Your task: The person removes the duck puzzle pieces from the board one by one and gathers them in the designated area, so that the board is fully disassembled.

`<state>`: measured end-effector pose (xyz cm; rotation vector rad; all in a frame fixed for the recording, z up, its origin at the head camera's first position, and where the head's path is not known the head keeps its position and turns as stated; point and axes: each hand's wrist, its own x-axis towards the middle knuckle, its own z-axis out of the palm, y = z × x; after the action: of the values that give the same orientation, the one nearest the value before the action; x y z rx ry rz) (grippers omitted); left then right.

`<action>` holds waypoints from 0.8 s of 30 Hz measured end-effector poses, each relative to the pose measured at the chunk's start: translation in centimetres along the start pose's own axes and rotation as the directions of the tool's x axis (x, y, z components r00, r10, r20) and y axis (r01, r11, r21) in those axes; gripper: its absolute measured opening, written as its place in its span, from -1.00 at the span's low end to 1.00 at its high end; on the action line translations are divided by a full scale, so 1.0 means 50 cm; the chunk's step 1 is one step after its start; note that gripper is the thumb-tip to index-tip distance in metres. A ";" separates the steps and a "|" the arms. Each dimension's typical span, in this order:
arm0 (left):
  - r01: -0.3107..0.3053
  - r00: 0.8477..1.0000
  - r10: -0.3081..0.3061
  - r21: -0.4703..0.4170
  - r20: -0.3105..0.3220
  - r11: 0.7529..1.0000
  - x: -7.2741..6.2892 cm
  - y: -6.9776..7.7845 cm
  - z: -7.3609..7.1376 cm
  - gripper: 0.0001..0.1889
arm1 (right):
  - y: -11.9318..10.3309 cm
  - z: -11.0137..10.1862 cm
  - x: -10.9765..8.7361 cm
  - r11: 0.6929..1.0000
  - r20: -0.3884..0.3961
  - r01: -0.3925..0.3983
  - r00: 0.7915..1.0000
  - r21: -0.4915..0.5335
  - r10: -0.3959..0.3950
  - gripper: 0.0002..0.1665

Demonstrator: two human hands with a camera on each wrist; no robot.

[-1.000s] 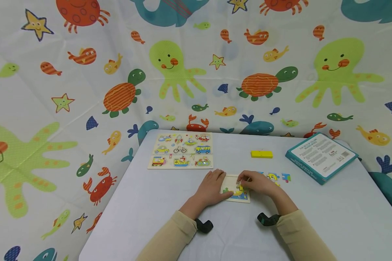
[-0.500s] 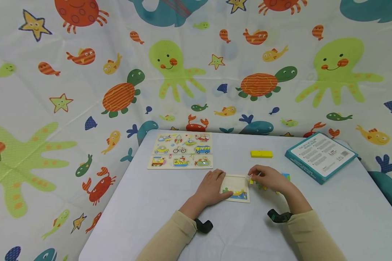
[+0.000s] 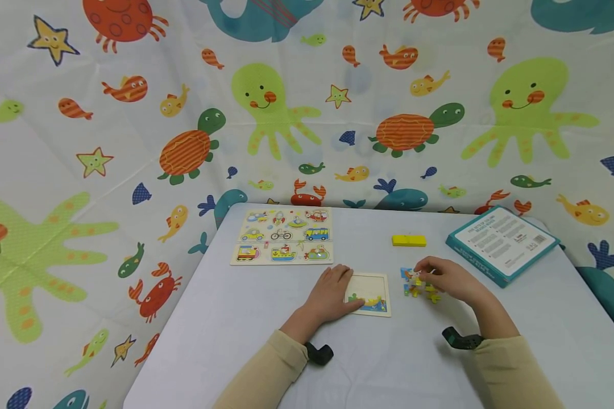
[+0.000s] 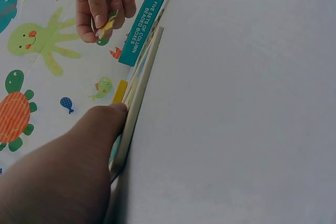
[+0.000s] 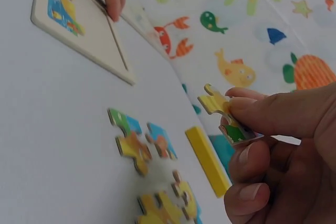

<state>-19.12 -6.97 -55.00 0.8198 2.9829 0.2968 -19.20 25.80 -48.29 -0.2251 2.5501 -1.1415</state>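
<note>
My left hand [image 3: 330, 294] rests on the left side of a small wooden puzzle board [image 3: 373, 284], its thumb over the lower part. Blue, yellow and green pieces fill the board's lower strip; bare wood shows above them. Between thumb and fingers, my right hand [image 3: 447, 278] pinches a yellow and green jigsaw piece [image 5: 212, 103], raised over the table to the right of the board. Several loose jigsaw pieces [image 5: 134, 150] lie below that hand, partly hidden by it in the head view.
A larger puzzle board with vehicle pictures [image 3: 281, 236] lies at the back left. Behind the loose pieces is a yellow block [image 3: 409, 241]. A teal and white box [image 3: 503, 245] sits at the back right. A patterned cloth hangs behind the white table [image 3: 225, 318].
My right hand has moved right from over the small board to above the loose pieces, carrying a jigsaw piece. My left hand stays on the board.
</note>
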 end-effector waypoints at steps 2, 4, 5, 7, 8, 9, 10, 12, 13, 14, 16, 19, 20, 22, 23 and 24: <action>0.000 1.000 0.000 0.000 -0.002 1.000 0.000 0.000 -0.001 -0.08 | 0.010 -0.008 -0.006 1.000 -0.001 -0.008 1.000 0.011 0.008 -0.66; 0.000 1.000 0.000 -0.002 -0.005 1.000 -0.001 0.001 -0.002 -0.08 | 0.019 -0.016 -0.012 1.000 -0.002 -0.018 1.000 0.021 0.018 -0.65; -0.001 1.000 0.001 -0.004 -0.006 1.000 -0.001 0.001 -0.003 -0.08 | 0.024 -0.020 -0.015 1.000 -0.002 -0.023 1.000 0.021 0.023 -0.64; -0.001 1.000 0.001 -0.009 -0.006 1.000 -0.002 0.002 -0.004 -0.08 | 0.034 -0.027 -0.021 0.999 0.003 -0.034 0.999 0.020 0.034 -0.62; -0.001 1.000 0.001 -0.011 -0.006 1.000 -0.002 0.002 -0.005 -0.08 | 0.038 -0.030 -0.025 0.999 0.008 -0.038 0.999 0.021 0.038 -0.62; 0.000 1.000 0.000 -0.010 -0.004 1.000 -0.003 0.002 -0.005 -0.08 | 0.042 -0.033 -0.028 0.999 0.010 -0.049 0.999 0.022 0.049 -0.61; 0.000 1.000 0.000 -0.010 -0.003 1.000 -0.003 0.002 -0.006 -0.08 | 0.046 -0.037 -0.032 0.998 0.013 -0.058 0.998 0.020 0.057 -0.61; 0.001 1.000 -0.001 -0.010 -0.001 1.000 -0.003 0.003 -0.006 -0.08 | 0.054 -0.043 -0.040 0.998 0.014 -0.064 0.998 0.013 0.064 -0.59; 0.001 1.000 -0.001 -0.009 -0.001 1.000 -0.002 0.003 -0.006 -0.08 | 0.057 -0.046 -0.043 0.997 0.011 -0.076 0.997 0.015 0.076 -0.59; 0.001 1.000 -0.001 -0.008 -0.001 1.000 -0.002 0.003 -0.006 -0.08 | 0.061 -0.049 -0.046 0.997 0.006 -0.081 0.997 0.014 0.081 -0.59; 0.000 1.000 0.000 -0.006 -0.001 1.000 -0.001 0.003 -0.005 -0.08 | 0.069 -0.055 -0.051 0.996 -0.003 -0.089 0.996 0.009 0.089 -0.59; 0.001 1.000 -0.001 -0.007 -0.002 1.000 0.000 0.002 -0.005 -0.08 | 0.081 -0.060 -0.054 0.995 -0.017 -0.101 0.995 0.004 0.101 -0.60; 0.001 1.000 -0.001 -0.007 -0.001 1.000 0.000 0.002 -0.004 -0.08 | 0.086 -0.060 -0.054 0.995 -0.019 -0.099 0.995 -0.005 0.099 -0.60; 0.002 1.000 -0.002 -0.011 0.000 1.000 0.000 0.002 -0.004 -0.08 | 0.094 -0.061 -0.054 0.995 -0.022 -0.099 0.995 -0.016 0.099 -0.60; 0.003 1.000 -0.003 -0.012 0.001 1.000 0.001 0.002 -0.004 -0.08 | 0.097 -0.061 -0.054 0.995 -0.022 -0.101 0.995 -0.019 0.101 -0.61; 0.004 1.000 -0.004 -0.012 0.003 1.000 0.001 0.002 -0.004 -0.08 | 0.101 -0.060 -0.053 0.994 -0.020 -0.104 0.994 -0.021 0.103 -0.61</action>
<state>-19.11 -6.90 -54.80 0.8122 2.9771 0.3127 -17.86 32.00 -49.54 -0.0867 2.5592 -1.0828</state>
